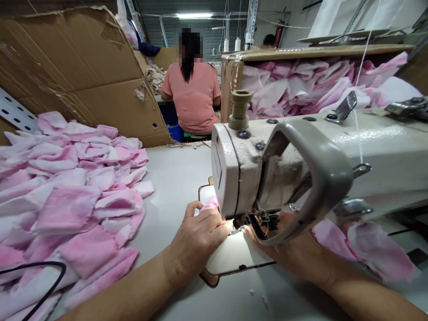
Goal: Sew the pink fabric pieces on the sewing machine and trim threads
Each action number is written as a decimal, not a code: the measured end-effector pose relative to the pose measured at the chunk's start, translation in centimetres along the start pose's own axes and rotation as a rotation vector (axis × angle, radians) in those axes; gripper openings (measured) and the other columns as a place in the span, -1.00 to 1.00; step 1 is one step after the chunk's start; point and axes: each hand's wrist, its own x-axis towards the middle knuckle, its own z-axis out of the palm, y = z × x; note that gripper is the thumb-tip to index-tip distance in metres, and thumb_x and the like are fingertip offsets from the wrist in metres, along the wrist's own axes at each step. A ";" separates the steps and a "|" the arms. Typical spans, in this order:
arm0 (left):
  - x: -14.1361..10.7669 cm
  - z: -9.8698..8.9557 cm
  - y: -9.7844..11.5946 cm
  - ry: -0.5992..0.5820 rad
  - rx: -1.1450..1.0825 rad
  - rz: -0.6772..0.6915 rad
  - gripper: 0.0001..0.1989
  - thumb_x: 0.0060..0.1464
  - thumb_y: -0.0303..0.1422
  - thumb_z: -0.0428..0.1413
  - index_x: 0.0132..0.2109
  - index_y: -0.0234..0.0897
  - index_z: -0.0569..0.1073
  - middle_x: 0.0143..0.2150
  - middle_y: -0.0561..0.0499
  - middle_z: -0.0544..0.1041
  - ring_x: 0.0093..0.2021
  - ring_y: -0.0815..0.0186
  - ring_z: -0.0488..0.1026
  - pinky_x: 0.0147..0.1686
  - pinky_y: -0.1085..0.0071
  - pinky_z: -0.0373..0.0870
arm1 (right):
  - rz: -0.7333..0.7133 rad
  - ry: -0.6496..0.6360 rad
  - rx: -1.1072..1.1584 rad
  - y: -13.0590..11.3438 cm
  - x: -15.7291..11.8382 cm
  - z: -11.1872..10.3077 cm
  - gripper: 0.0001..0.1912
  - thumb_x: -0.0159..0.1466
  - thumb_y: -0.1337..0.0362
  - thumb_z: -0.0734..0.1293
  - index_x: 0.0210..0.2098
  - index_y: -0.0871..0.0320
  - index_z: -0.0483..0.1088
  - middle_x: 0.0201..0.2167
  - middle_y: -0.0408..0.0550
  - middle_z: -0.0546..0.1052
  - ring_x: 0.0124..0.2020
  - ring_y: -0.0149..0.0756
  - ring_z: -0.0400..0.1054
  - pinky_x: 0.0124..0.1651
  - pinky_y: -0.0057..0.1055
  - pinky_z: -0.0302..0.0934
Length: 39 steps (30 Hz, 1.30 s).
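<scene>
A white sewing machine (230, 174) stands at the right, its lamp lighting the needle area. Beside the needle, my left hand (200, 234) is closed on a pink-and-white fabric piece (210, 204), most of which is hidden by the fingers and the machine head. On the other side of the needle, my right hand (287, 238) reaches in beneath the machine head. The grey guard covers much of it; its thumb tip shows near the needle plate, but what the other fingers do is hidden. More pink fabric (377, 249) lies under the machine arm, right of that wrist.
A large heap of pink-and-white fabric pieces (73, 196) covers the table's left side, with a black cable (50, 264) in front. Cardboard boxes (83, 76) stand behind; the right one holds more pink fabric (301, 82). A person in a salmon shirt (194, 98) sits beyond, back turned.
</scene>
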 end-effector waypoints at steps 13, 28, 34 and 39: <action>1.0 -1.7 0.5 -0.026 -0.056 -0.012 -0.82 0.23 -0.52 -0.07 -0.17 -0.26 0.41 -0.33 0.02 0.48 -0.27 0.27 0.39 -0.09 0.27 0.21 | -0.054 0.200 0.104 -0.5 -0.1 0.7 -0.81 0.27 0.35 0.21 -0.38 0.14 0.45 -0.41 -0.01 0.52 -0.32 -0.17 0.41 -0.29 -0.30 0.16; 0.6 -1.4 1.0 -0.042 -0.025 0.004 -0.79 0.20 -0.54 -0.06 -0.32 -0.24 0.40 -0.41 0.06 0.37 -0.31 0.31 0.32 -0.07 0.31 0.15 | -0.116 0.211 -0.024 -1.3 -0.1 0.1 -0.76 0.34 0.34 0.17 -0.34 0.15 0.45 -0.45 -0.05 0.49 -0.44 -0.26 0.34 -0.38 -0.36 0.07; 0.7 -1.1 1.1 -0.069 -0.021 -0.030 -0.80 0.18 -0.51 -0.02 -0.39 -0.24 0.39 -0.42 0.04 0.36 -0.26 0.26 0.31 -0.08 0.28 0.13 | -0.100 0.204 -0.017 -1.2 -0.1 0.2 -0.76 0.33 0.33 0.17 -0.37 0.13 0.44 -0.46 -0.04 0.49 -0.44 -0.26 0.34 -0.39 -0.37 0.07; 0.7 -1.1 1.0 -0.051 -0.028 -0.011 -0.81 0.16 -0.50 0.00 -0.42 -0.24 0.36 -0.44 0.05 0.34 -0.29 0.27 0.31 -0.12 0.29 0.12 | -0.073 0.169 -0.004 -1.2 0.1 0.0 -0.75 0.32 0.34 0.16 -0.39 0.15 0.44 -0.47 -0.04 0.51 -0.46 -0.27 0.35 -0.39 -0.37 0.08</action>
